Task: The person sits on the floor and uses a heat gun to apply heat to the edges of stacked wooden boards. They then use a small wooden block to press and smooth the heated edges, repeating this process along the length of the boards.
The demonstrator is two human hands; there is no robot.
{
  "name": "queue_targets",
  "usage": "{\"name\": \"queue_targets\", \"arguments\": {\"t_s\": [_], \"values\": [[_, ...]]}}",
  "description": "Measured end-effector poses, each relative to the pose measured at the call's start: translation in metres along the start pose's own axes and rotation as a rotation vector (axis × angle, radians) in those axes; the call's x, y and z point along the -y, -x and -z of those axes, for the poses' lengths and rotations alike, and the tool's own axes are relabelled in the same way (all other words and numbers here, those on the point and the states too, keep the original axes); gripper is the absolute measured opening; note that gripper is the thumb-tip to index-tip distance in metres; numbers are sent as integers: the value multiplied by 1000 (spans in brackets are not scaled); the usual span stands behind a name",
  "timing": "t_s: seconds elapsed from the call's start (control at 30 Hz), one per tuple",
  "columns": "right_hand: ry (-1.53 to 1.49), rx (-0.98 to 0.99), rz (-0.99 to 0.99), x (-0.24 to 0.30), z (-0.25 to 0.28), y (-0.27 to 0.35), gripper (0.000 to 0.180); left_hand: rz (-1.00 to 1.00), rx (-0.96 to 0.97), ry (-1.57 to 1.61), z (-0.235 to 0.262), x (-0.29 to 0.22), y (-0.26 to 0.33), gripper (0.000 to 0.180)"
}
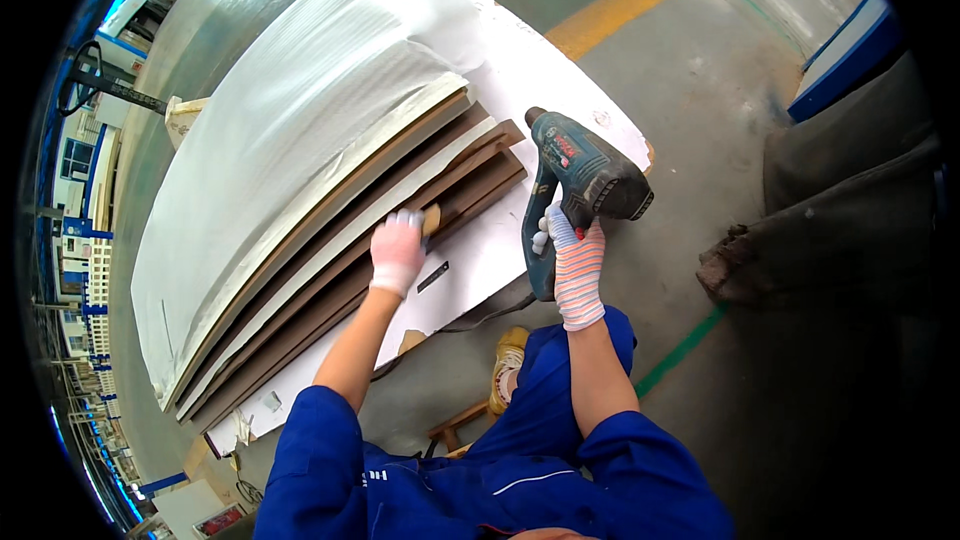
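Note:
My right hand (pixel 577 265), in a striped knit glove, is wrapped round the handle of a blue heat gun (pixel 590 168). The gun's short dark nozzle points up and to the left, near the far end of the brown profiles. My left hand (pixel 398 248), in a pale pinkish glove, is closed on a small tan block (pixel 431 221); its exact kind I cannot make out. That hand rests over a long brown profile (pixel 470 190), which lies alongside other brown strips. A small black flat piece (pixel 433 276) lies on the white board (pixel 505 230) beside my left hand.
White foam sheeting (pixel 290 110) covers the left part of the stack. A dark cord (pixel 490 315) runs along the board's near edge. Dark draped fabric (pixel 850 200) hangs at the right. Below the board are a yellow shoe (pixel 509 365) and a wooden frame piece (pixel 455 430).

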State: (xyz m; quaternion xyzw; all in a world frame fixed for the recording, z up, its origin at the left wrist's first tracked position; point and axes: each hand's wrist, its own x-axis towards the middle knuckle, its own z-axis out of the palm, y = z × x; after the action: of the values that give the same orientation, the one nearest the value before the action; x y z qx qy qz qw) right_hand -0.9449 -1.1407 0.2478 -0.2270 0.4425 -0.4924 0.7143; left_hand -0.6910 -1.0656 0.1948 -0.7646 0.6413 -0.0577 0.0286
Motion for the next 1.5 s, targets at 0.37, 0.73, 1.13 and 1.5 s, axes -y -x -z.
{"name": "queue_targets", "arguments": {"t_s": [0.37, 0.73, 1.13, 1.5], "values": [[12, 124, -56, 23, -3, 50, 24, 92, 197, 88, -73, -14, 107, 45], [1038, -147, 458, -107, 8, 145, 30, -202, 248, 1781, 9, -68, 135, 48], [2248, 1282, 378, -39, -22, 46, 34, 217, 176, 2299, 7, 12, 167, 48], [1918, 1083, 592, 24, -91, -240, 37, 853, -439, 1960, 100, -41, 217, 50]]}}
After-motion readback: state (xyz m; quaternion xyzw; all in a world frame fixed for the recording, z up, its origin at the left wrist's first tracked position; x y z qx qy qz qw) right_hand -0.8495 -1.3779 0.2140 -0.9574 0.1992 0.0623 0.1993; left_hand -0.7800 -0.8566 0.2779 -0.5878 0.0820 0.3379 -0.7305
